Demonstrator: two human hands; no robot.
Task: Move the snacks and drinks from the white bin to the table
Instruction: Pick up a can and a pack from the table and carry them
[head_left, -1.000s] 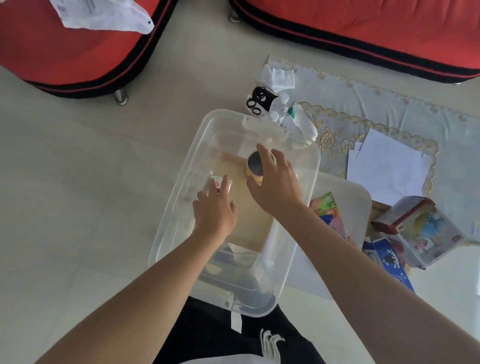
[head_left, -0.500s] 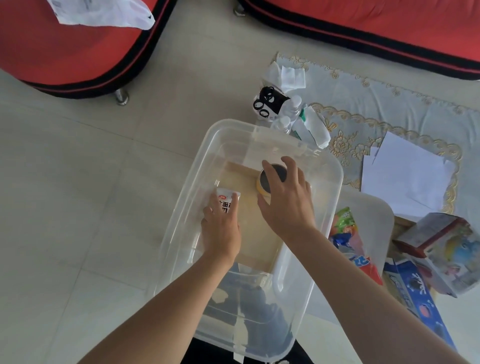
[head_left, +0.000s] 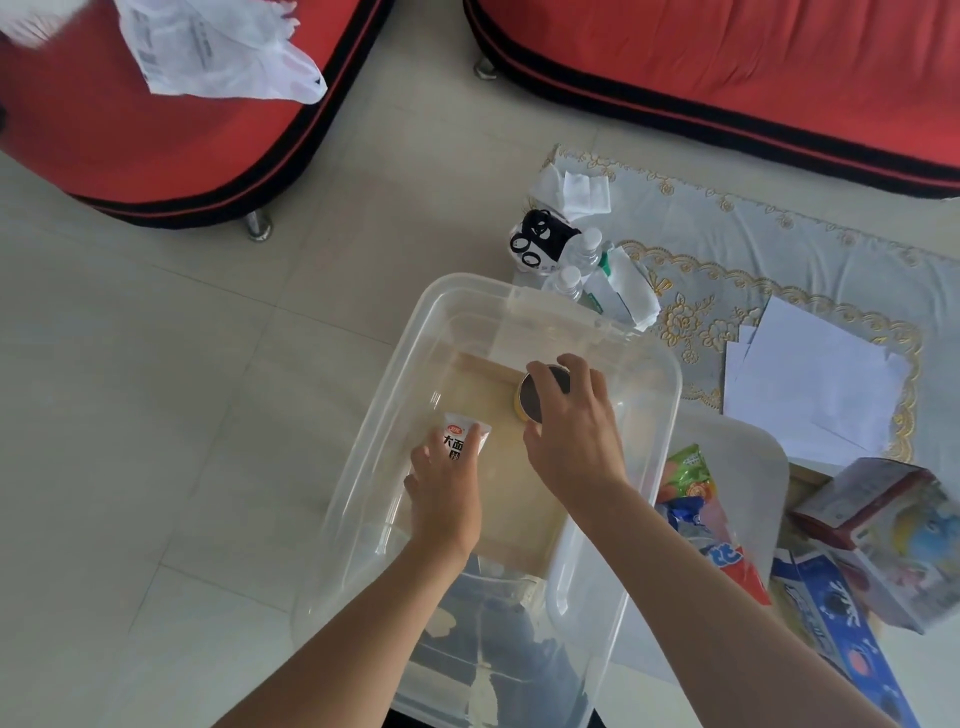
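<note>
A clear white plastic bin (head_left: 452, 296) stands in front of me on the pale floor. Both my hands reach inside it. My left hand (head_left: 444, 493) grips a small white snack packet (head_left: 460, 434) with black and red print. My right hand (head_left: 574, 431) curls its fingers round the top of a yellow can (head_left: 530, 402) with a dark lid, standing near the bin's far end. The low table (head_left: 805, 223) with a pale gold-patterned cloth lies to the right beyond the bin.
Small bottles and a black-and-white pack (head_left: 540, 241) sit on the table's near corner, white papers (head_left: 810, 379) further right. Snack bags (head_left: 696, 499) lie on the bin lid (head_left: 748, 447), boxes (head_left: 893, 540) beside it. Red sofas (head_left: 727, 62) stand behind.
The view has drifted so the bin sits lower right. My left hand has closed round the white packet and lifted it a little; my right hand stays on the can.
</note>
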